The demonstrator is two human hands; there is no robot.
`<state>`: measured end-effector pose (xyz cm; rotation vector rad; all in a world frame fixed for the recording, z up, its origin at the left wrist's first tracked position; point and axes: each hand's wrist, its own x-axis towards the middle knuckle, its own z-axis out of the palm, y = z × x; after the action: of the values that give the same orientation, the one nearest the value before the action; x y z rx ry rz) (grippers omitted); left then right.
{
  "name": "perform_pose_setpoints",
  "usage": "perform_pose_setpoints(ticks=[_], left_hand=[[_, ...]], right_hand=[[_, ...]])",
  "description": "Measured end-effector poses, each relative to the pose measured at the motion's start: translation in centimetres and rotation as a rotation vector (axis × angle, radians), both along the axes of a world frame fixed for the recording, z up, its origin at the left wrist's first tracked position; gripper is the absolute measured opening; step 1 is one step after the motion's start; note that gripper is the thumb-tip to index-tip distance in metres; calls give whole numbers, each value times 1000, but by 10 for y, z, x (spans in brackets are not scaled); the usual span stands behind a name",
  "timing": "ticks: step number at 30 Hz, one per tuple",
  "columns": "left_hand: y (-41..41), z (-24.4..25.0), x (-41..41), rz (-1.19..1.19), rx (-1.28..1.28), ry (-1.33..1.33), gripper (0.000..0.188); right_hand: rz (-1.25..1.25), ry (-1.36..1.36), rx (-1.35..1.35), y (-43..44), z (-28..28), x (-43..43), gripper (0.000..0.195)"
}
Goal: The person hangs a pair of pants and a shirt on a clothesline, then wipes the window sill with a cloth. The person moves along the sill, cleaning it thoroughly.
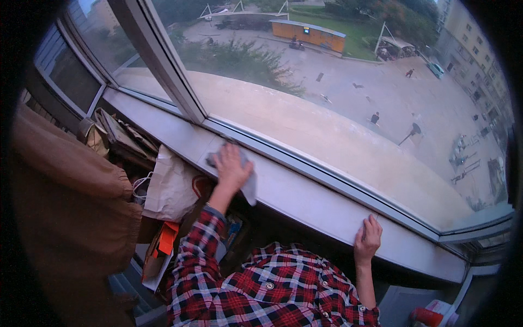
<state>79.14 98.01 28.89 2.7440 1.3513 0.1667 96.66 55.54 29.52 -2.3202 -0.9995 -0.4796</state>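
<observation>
My left hand (233,169) lies palm down on a grey cloth (250,190), pressing it onto the white windowsill (294,192). Part of the cloth pokes out beyond the fingertips, and one corner hangs past the sill's inner edge. Farther right, my right hand (368,239) rests on the sill with its fingers bent and close together; no object shows in it, though its palm is hidden. Along the sill's outer side runs the metal window frame (327,182).
Below the sill at left are a white paper bag (169,188), folded cardboard (124,137) and an orange box (167,239). A brown curtain (73,204) hangs at far left. A red object (427,316) sits low at right. A window post (163,61) rises at the sill's outer edge.
</observation>
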Motion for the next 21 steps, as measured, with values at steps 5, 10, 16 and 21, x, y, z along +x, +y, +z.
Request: perform_pose_setpoints(ticks=[5, 10, 16, 21], left_hand=[[89, 3, -21, 282, 0, -75, 80], [78, -7, 8, 190, 75, -126, 79], [-2, -13, 16, -83, 102, -241, 72], [-59, -12, 18, -398, 12, -505, 48]], right_hand=[[-5, 8, 13, 1, 3, 2, 30], [-33, -35, -9, 1, 10, 7, 31], [-42, -35, 30, 1, 14, 6, 30], [-45, -44, 17, -2, 11, 6, 30]])
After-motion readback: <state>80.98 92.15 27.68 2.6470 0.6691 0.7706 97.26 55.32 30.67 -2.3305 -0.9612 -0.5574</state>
